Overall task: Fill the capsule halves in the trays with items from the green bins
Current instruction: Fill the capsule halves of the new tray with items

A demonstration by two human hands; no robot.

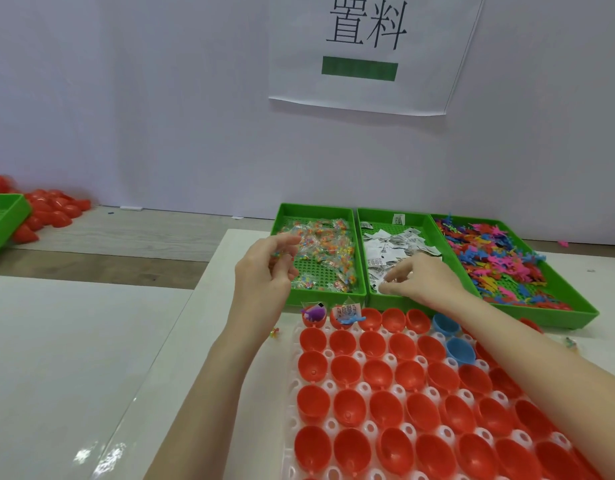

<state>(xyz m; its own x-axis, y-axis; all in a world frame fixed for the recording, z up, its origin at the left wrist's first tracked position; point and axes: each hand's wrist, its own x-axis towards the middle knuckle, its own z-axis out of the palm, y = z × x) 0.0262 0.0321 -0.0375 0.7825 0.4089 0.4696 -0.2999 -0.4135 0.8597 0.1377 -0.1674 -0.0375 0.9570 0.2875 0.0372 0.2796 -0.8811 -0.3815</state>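
Three green plastic bins [359, 216] stand mid-frame right. Your left hand [264, 268] pinches a clear bead packet [282, 255] over the leftmost; your right hand's [420, 280] fingers [389, 289] grasp white paper slips [396, 251] in the middle. Two red capsule halves [347, 407] below are filled.

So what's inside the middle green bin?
The middle green bin holds white printed paper slips. The right hand rests over its near part, hiding whatever lies beneath.
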